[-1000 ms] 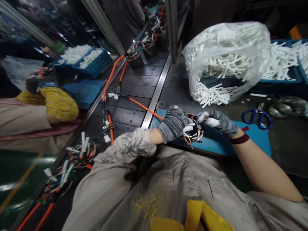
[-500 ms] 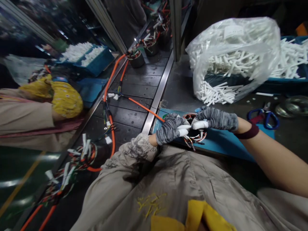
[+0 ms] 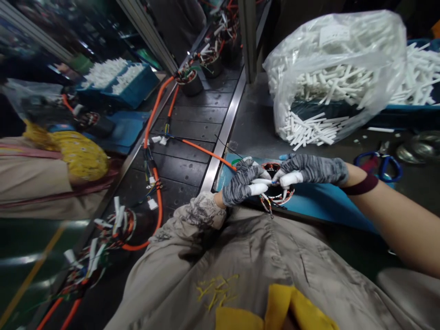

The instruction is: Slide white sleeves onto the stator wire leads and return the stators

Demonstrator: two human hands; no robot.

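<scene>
Both my hands wear grey striped gloves with white fingertips, and they meet above a ring-shaped motor stator (image 3: 288,196) with copper windings and loose wires. My left hand (image 3: 242,182) pinches a slim white sleeve (image 3: 260,181) pointing right. The fingers of my right hand (image 3: 307,170) close on a thin wire with a bit of blue (image 3: 274,182), close to the sleeve's end. Fingers hide part of this contact. The stator rests on a blue mat (image 3: 323,201), and an orange cable (image 3: 206,153) runs left from it.
Ahead right, a clear plastic bag (image 3: 332,55) of white sleeves leans over a blue bin (image 3: 395,112). Blue-handled scissors (image 3: 387,167) lie right. Leftward, a slatted conveyor (image 3: 202,114) carries several wired stators (image 3: 190,85). A co-worker's yellow sleeve (image 3: 80,153) shows beyond it.
My hands stay over the stator, with my right fingers shifted slightly right and a blue bit now showing between the hands. The co-worker's arm has drawn back, exposing a stator there.
</scene>
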